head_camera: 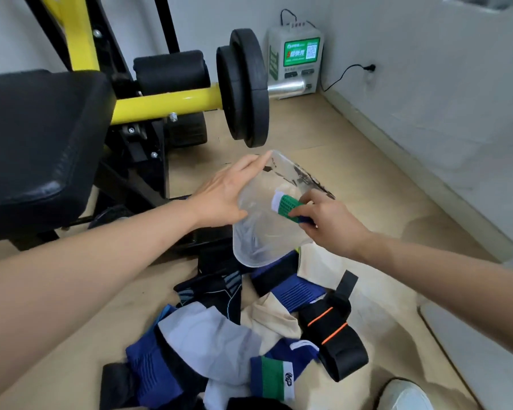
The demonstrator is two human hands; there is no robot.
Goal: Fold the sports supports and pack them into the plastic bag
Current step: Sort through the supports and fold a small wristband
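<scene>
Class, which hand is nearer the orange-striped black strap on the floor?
Right. The right hand, pinching a green support, is directly above the strap; the left hand, holding the bag, is farther up-left.

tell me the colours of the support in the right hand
The support is green, white at one end, blue at the other; head view.
</scene>
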